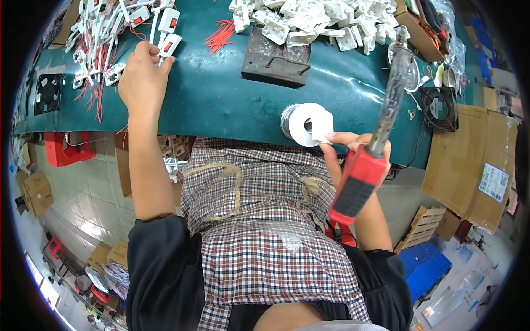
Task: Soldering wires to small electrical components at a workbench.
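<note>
My left hand [142, 78] reaches over the bench at the upper left. Its thumb and fingers close on a white switch housing [170, 44] with a red rocker. A similar white housing [169, 21] lies just beyond it. Near the bench's front edge, the fingertips of my right hand [353, 142] pinch the rim of a white spool [309, 126] wound with grey wire. A soldering iron [359, 185] with a red and black handle crosses in front of that hand, its dark metal shaft slanting up and away. The handle covers the palm, so I cannot tell whether the palm also grips it.
White switch assemblies with red wires [102, 47] pile up at the far left. Cut red wires [221, 36] lie near a dark metal block [276, 58] with a handle. White plastic parts [314, 19] heap behind it. Small black fans [440, 108] [49, 94] stand at both ends.
</note>
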Demonstrator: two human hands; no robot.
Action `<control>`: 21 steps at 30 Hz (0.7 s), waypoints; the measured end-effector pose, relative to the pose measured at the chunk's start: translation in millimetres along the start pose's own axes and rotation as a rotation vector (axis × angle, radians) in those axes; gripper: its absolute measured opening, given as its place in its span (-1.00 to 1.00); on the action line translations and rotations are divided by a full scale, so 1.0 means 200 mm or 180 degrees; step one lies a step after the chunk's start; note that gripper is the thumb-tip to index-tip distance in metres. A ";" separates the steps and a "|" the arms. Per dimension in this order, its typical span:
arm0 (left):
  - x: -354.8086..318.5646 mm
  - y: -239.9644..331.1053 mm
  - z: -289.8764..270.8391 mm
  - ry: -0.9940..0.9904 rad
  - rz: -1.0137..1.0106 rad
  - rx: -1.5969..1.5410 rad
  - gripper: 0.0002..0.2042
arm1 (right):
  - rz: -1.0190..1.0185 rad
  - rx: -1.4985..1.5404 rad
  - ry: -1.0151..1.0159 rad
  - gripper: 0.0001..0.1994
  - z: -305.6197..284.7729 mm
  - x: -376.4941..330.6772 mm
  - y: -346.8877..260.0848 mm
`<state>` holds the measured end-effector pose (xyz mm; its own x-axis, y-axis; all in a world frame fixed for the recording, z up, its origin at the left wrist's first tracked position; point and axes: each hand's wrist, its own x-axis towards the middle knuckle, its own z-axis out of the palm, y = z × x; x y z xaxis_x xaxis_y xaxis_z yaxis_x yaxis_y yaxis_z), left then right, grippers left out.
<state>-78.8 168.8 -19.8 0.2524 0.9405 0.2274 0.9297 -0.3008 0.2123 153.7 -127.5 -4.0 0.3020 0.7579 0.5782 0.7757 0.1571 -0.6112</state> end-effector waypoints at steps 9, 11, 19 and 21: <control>0.01 -0.10 0.02 -0.0072 -0.0045 -0.0203 -0.67 | -0.0704 -0.0577 -0.0533 -0.48 -0.03 0.09 -0.10; 0.02 -0.11 0.02 -0.0064 -0.0001 -0.0190 -0.68 | -0.0682 -0.0527 -0.0652 -0.47 -0.03 0.09 -0.12; 0.03 -0.11 -0.03 -0.0432 -0.0473 -0.0359 -0.71 | -0.0566 -0.0399 -0.0686 -0.57 0.04 0.13 -0.12; 0.04 -0.15 -0.02 -0.0393 -0.0469 -0.0504 -0.70 | -0.0437 -0.0479 -0.0492 -0.38 0.02 0.13 -0.09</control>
<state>-106.3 184.0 -20.0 0.1572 0.9853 0.0673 0.9078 -0.1710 0.3830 145.9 -109.4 19.6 0.1088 0.8255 0.5538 0.8809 0.1781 -0.4385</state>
